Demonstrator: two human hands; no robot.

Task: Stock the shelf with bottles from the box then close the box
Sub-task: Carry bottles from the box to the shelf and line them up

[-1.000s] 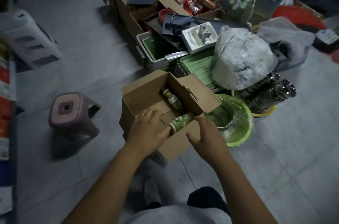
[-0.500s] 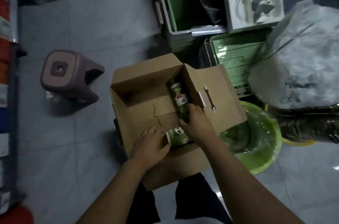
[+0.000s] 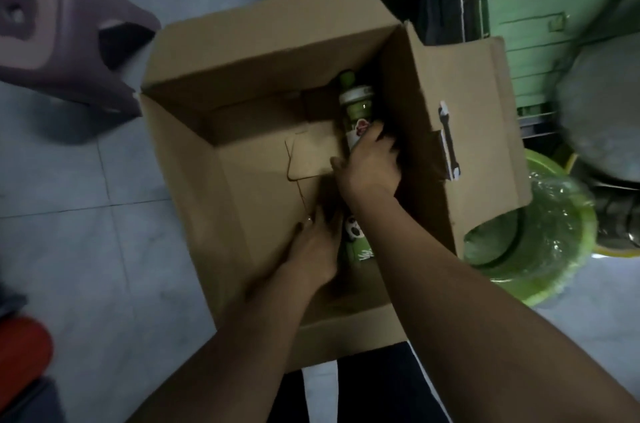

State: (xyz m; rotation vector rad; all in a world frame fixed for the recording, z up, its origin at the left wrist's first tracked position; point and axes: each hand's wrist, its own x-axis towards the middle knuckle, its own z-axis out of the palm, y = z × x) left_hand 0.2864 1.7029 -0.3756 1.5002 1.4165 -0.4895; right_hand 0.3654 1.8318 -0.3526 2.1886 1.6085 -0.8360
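Open box (image 3: 242, 52); two green bottles along its right wall; right hand (image 3: 370, 159) closed around far bottle (image 3: 356, 107); left hand (image 3: 313, 242) gripping near bottle (image 3: 356, 242); lift both straight up, clear of flaps.

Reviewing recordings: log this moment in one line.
stage: pickup | right hand: on far bottle | left hand: on near bottle | box: open

Two bottles (image 3: 356, 111) in box (image 3: 242, 52), right side; stool (image 3: 62, 42) left; basin (image 3: 540, 242) right.

head cam, straight down – close over open box (image 3: 242, 52)
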